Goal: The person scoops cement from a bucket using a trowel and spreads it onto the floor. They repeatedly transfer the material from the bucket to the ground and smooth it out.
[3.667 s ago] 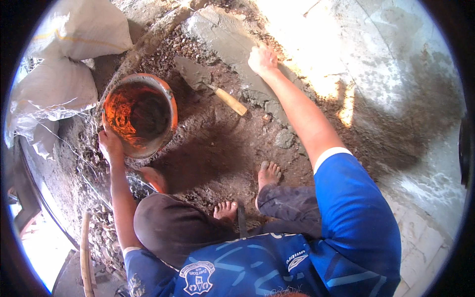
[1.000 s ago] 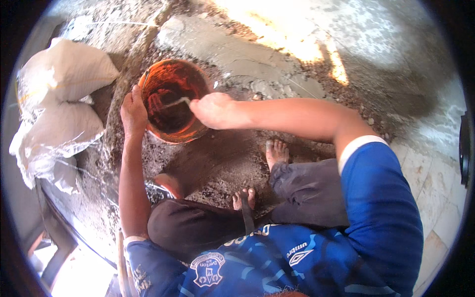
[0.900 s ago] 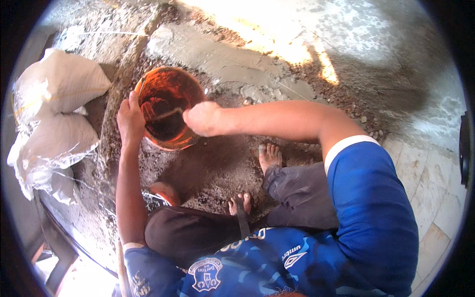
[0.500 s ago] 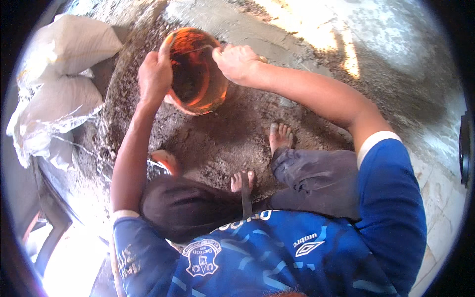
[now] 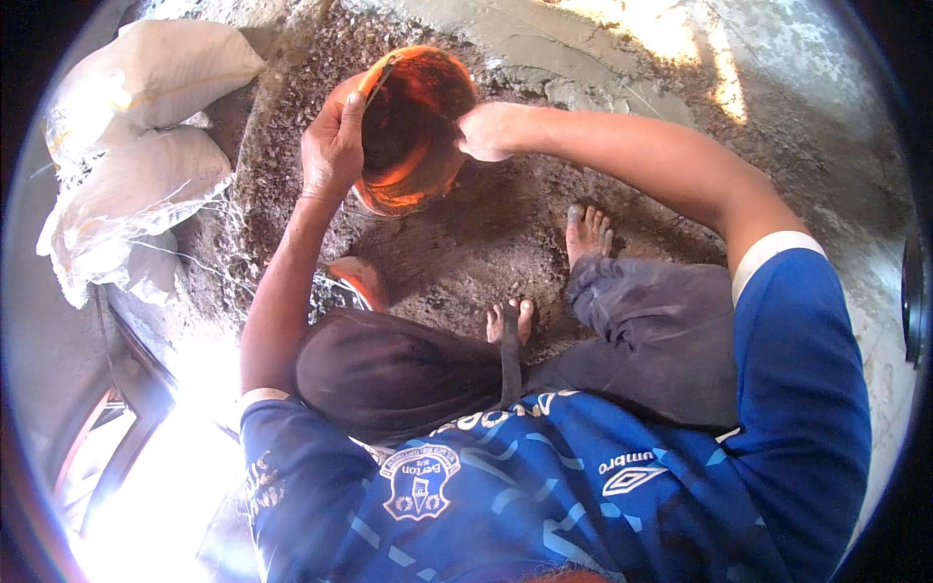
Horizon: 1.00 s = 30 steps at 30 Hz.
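Two hands clamped an orange bucket: left hand gripping its rim, right hand closed on the opposite edge.

Orange bucket lifted, tilted on side; right hand withdrawn to rim

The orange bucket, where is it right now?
In the head view, the orange bucket sits upper centre, tilted over the gravelly ground, gripped between the left hand and right hand, right of the white sacks.

Gritty ground; white sacks (sunlit patches).
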Motion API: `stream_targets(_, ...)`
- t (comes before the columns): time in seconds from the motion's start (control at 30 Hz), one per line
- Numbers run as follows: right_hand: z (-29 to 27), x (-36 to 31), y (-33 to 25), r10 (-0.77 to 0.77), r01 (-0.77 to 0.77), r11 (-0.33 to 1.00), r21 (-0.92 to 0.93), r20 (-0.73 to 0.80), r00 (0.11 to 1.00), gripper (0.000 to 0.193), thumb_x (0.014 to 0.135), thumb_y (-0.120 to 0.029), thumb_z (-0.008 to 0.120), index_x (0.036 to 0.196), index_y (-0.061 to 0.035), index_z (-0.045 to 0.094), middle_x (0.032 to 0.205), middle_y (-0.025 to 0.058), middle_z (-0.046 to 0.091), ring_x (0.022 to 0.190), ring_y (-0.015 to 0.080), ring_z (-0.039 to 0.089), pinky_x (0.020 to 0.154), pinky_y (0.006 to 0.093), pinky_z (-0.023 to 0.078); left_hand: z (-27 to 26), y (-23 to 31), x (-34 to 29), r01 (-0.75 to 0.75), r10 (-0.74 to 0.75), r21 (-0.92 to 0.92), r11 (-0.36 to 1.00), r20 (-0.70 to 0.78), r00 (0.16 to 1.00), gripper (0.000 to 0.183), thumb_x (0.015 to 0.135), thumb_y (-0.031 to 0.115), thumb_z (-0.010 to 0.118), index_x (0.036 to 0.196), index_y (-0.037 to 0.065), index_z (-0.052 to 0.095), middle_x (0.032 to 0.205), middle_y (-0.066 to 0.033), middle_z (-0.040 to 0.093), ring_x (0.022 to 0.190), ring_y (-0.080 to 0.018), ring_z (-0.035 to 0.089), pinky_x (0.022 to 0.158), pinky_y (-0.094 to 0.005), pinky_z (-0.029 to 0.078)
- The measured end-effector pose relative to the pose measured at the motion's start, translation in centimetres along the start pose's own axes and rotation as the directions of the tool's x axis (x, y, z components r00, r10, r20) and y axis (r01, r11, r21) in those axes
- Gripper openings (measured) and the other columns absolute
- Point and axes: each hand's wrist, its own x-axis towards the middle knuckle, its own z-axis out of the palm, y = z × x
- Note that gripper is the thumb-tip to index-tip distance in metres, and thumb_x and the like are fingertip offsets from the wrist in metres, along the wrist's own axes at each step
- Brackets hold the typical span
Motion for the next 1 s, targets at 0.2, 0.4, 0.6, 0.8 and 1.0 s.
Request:
stream_targets(0.2,1.9,1.6,-1.4,-0.011,-0.025,0.920,0.392,0.089,0.996,0.052,0.094,-0.039,0.040,0.099,0.0095,0.059,0.093,0.0254,0.063,0.080,0.0362,0.064,0.074,0.0453,0.052,-1.0,-2.5,-0.1,0.199,-0.205,-0.139,0.970,-0.033,0.978,0.036,0.098,0.032,0.049,0.111,0.002,0.064,0.098,-0.0055,0.066,0.091,-0.0077,0.055,0.085,-0.0240,0.043)
stream_targets(0.4,2.9,2.5,-1.9,-0.061,-0.092,0.658,0.748,0.175,0.983,0.048,0.094,-0.042,0.047,0.105,0.0035,0.053,0.068,0.0116,0.054,0.050,0.0227,0.056,0.047,0.0368,0.048,-2.1,-6.0,0.5,0.273,-0.288,-0.214,0.938,-0.042,0.957,0.040,0.099,0.034,0.047,0.098,-0.001,0.066,0.079,0.0017,0.057,0.075,-0.0079,0.049,0.067,-0.0245,0.042)
stream_targets(0.6,2.3,2.0,-2.0,-0.097,-0.112,0.457,0.882,0.175,0.980,0.043,0.092,-0.043,0.051,0.111,-0.0051,0.054,0.067,0.0074,0.051,0.049,0.0157,0.049,0.043,0.0325,0.044,-3.8,-8.9,1.7,-0.291,0.366,0.477,0.829,-0.071,0.928,0.039,0.099,0.034,0.045,0.094,0.000,0.064,0.070,0.0039,0.048,0.065,-0.0098,0.043,0.057,-0.0284,0.038)
stream_targets(0.8,1.9,0.3,-1.3,-0.153,-0.079,0.337,0.938,0.137,0.979,0.033,0.093,-0.042,0.050,0.094,-0.0096,0.053,0.064,0.0030,0.046,0.048,0.0132,0.047,0.041,0.0307,0.042,-4.6,-10.7,2.7,0.304,-0.359,-0.438,0.846,-0.047,0.932,0.049,0.101,0.040,0.037,0.110,-0.002,0.060,0.092,-0.0029,0.061,0.084,-0.0150,0.055,0.075,-0.0335,0.046)
stream_targets(1.0,-3.2,-6.6,-0.3,-0.103,-0.063,0.414,0.908,0.115,0.988,0.035,0.095,-0.039,0.047,0.107,-0.0078,0.055,0.064,0.0011,0.047,0.055,0.0098,0.049,0.047,0.0275,0.044,-7.3,-12.1,2.6,0.360,-0.410,-0.229,0.904,-0.232,0.882,0.056,0.100,0.046,0.033,0.121,0.002,0.059,0.108,-0.0164,0.064,0.096,-0.0271,0.060,0.088,-0.0374,0.046)
